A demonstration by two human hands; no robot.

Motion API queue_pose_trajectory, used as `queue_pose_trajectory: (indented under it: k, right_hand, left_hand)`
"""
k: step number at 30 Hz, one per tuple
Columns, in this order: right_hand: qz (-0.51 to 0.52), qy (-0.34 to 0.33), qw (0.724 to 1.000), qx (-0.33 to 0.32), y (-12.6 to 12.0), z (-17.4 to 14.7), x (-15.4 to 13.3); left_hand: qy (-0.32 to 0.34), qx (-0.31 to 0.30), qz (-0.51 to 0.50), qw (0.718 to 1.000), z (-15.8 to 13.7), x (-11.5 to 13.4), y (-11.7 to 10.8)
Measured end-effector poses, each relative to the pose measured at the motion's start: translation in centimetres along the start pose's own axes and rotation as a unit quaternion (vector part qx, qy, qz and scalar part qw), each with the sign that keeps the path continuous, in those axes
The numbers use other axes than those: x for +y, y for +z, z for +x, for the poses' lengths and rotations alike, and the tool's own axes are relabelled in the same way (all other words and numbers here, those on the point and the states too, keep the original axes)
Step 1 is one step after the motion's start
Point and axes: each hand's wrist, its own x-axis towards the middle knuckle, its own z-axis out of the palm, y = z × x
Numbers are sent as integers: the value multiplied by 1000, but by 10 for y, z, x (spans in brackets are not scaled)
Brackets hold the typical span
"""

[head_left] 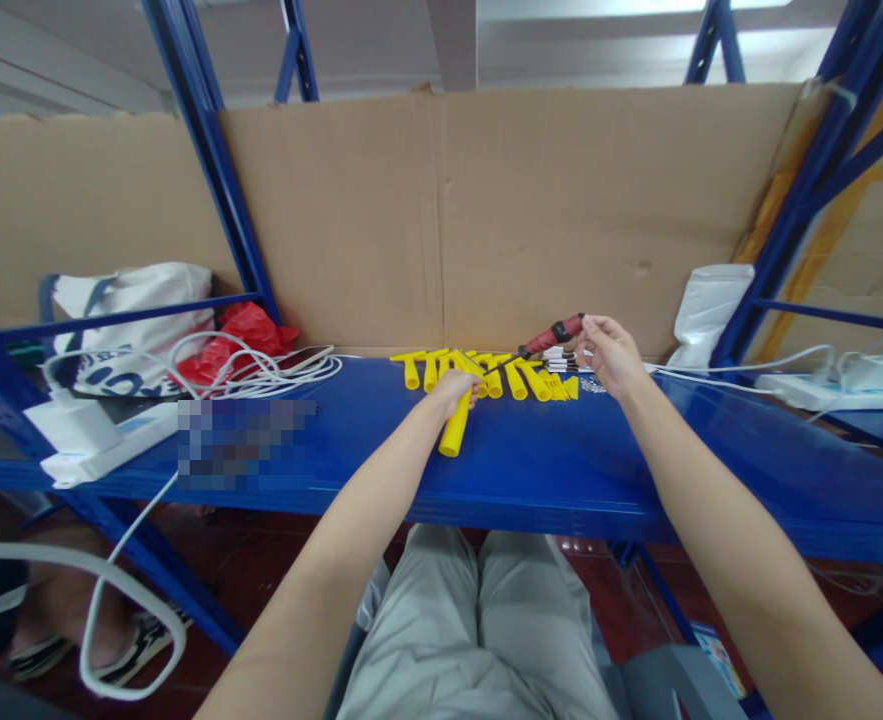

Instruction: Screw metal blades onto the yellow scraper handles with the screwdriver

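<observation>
My left hand (459, 388) is closed around a yellow plastic piece with a tubular handle (453, 434), whose open end points toward me. My right hand (612, 352) pinches the back end of a screwdriver (544, 340) with a dark red and black handle. Its thin shaft slopes down to the left, and the tip meets the top of the yellow piece near my left fingers; the exact contact is too small to make out. Behind my hands, several similar yellow pieces (516, 383) lie in a row on the blue shelf (561, 460).
Small white-and-black items (559, 358) lie beside the row. White cables (291, 372), a red plastic bag (250, 335), a cloth bag (137, 300) and a power strip (111, 445) occupy the left. A white pouch (707, 315) leans at right against the cardboard back (561, 200).
</observation>
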Motion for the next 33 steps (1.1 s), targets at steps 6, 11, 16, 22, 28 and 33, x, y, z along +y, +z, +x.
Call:
queue_pose_trajectory:
  k: [6, 11, 16, 22, 28, 33]
  right_hand:
    - [-14, 21, 999, 21, 0, 1, 1]
    - [-12, 26, 1000, 3, -1, 1, 0]
    - [-4, 23, 999, -35, -3, 1, -1]
    - [-25, -3, 1000, -9, -5, 2, 2]
    - [-28, 12, 999, 22, -3, 1, 0]
    - [-36, 3, 999, 5, -1, 1, -1]
  left_hand:
    - [0, 2, 0, 1000, 0, 0, 0]
    - [1, 2, 2, 1000, -2, 1, 0]
    - [2, 8, -1, 1000, -1, 1, 1]
    - [4, 10, -2, 1000, 0, -1, 1]
    - [0, 6, 1, 1000, 0, 0, 0]
    - [-2, 6, 6, 1000, 2, -1, -1]
